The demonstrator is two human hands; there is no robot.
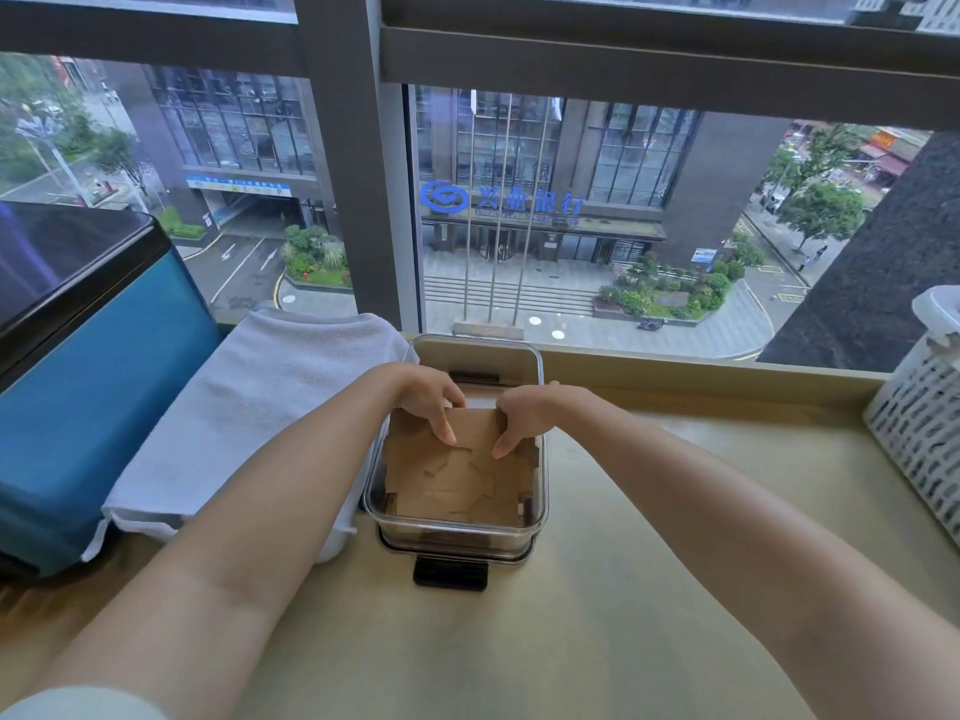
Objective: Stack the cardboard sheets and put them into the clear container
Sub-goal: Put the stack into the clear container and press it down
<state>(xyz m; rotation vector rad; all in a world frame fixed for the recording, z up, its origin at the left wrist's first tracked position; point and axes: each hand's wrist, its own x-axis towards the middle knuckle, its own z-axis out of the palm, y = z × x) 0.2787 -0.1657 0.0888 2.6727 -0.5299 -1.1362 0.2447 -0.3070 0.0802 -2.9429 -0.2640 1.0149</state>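
Both hands reach into the clear container, which stands on the pale worktop just in front of the window sill. The cardboard sheets lie inside the container, brown and notched along their edges, with the top one slightly tilted, its far edge raised toward the hands.

The left hand comes in from the left over the container's rim. Its fingers are curled downward and partly spread, and the fingertips press on the upper surface of the top sheet near its far edge. The thumb is hidden, so it cannot be told whether this hand pinches the sheet or only pushes on it.

The right hand mirrors it from the right. Its fingers are bent at the knuckles, with one fingertip touching the cardboard close to the middle of the far half. Here too the thumb is out of sight, and a true grip cannot be confirmed.

The two hands are near each other but apart, with bare cardboard between them.

A folded white towel lies just left of the container, touching its side. A blue box with a dark lid stands further left. A white perforated basket sits at the right edge of the worktop, well apart. A black latch hangs from the container's near side.
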